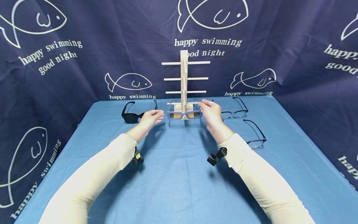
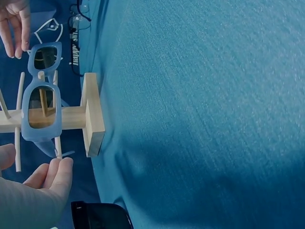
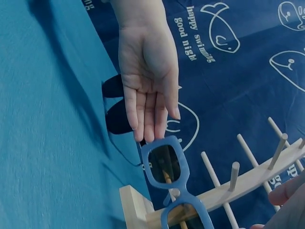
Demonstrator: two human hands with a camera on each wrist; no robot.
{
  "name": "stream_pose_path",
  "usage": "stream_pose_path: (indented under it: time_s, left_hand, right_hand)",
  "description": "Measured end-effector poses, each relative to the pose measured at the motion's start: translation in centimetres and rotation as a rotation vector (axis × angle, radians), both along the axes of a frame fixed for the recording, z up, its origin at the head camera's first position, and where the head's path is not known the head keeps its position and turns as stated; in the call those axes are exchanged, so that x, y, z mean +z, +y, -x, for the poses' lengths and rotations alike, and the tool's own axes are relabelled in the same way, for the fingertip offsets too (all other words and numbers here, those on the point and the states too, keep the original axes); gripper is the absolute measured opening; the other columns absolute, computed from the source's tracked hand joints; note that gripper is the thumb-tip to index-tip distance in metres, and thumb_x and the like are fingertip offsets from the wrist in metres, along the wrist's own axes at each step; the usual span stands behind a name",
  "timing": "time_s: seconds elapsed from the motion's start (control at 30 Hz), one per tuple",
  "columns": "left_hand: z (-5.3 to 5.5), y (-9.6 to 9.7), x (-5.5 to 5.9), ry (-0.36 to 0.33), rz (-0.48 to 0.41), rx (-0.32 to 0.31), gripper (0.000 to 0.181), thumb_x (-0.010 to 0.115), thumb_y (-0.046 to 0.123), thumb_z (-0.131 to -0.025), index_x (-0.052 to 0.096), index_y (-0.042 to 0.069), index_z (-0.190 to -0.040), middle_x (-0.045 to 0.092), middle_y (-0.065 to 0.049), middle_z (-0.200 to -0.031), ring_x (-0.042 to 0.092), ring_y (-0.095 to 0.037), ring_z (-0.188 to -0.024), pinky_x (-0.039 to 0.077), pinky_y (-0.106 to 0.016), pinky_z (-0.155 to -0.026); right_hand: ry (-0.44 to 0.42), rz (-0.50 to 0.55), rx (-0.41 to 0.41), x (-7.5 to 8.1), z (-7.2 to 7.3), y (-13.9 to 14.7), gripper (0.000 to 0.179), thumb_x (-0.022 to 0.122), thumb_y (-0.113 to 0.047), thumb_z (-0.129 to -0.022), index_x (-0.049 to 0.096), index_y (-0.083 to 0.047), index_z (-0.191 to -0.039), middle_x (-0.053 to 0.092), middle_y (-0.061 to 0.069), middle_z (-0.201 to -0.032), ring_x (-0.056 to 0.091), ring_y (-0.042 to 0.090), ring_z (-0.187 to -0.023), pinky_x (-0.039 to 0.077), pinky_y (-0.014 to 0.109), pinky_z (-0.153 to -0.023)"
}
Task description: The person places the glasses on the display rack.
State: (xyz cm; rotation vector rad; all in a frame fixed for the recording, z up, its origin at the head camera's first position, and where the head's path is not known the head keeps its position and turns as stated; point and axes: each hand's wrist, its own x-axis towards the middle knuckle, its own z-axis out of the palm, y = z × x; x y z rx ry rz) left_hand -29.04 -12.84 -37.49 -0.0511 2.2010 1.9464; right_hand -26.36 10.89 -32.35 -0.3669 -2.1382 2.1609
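Light blue sunglasses [image 1: 180, 115] with dark lenses hang at the lowest bar of a wooden glasses rack [image 1: 183, 74], lenses facing me. My left hand [image 1: 152, 119] is just left of them, with a small gap to the frame in the head view. Its fingers are extended and hold nothing; the palm side of that hand [image 3: 148, 81] shows in the right wrist view. At the opposite end of the frame is my right hand [image 1: 211, 111], fingertips right by the bar's tip. The left wrist view shows this hand [image 2: 16, 26] with loose, extended fingers close to the sunglasses [image 2: 43, 112].
Black sunglasses [image 1: 130, 117] lie on the blue tablecloth [image 1: 179, 174] behind my left hand. On the right lie clear-lens glasses [image 1: 240, 114] and, nearer, another dark-framed pair [image 1: 257, 143]. A dark blue fish-print curtain [image 1: 134, 46] stands behind and at both sides.
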Motion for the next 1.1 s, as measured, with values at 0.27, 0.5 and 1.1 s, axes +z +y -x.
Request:
stream_pose_path:
  time_s: [0.27,0.5,1.1]
  left_hand:
    - [0.0,-0.6,0.1,0.010,0.002,0.013,0.047,0.053,0.021,-0.101,0.045,-0.004,-0.140,0.049,-0.025,-0.141,0.049,-0.033,-0.131,0.042,-0.039,-0.113]
    - [-0.1,-1.4,0.2,0.026,0.001,0.022,0.049,0.054,0.023,-0.101,0.044,-0.004,-0.140,0.050,-0.026,-0.140,0.048,-0.035,-0.131,0.041,-0.040,-0.113]
    - [0.0,-3.5,0.6,0.053,0.010,0.062,0.046,0.052,0.019,-0.101,0.045,-0.006,-0.139,0.050,-0.027,-0.139,0.050,-0.036,-0.130,0.044,-0.036,-0.111]
  right_hand:
    - [-0.002,0.045,0.030,0.0,-0.4,-1.4,0.041,0.056,-0.010,-0.097,0.052,0.004,-0.135,0.053,0.017,-0.138,0.056,0.021,-0.111,0.047,0.032,-0.106]
    - [-0.008,0.051,0.054,-0.3,-0.4,-2.3,0.039,0.054,-0.009,-0.097,0.053,0.005,-0.133,0.051,0.018,-0.139,0.054,0.028,-0.117,0.046,0.035,-0.109]
    - [-0.065,0.157,0.120,-0.7,-0.4,-4.4,0.042,0.055,-0.005,-0.096,0.050,0.007,-0.136,0.054,0.022,-0.137,0.055,0.033,-0.123,0.047,0.034,-0.107]
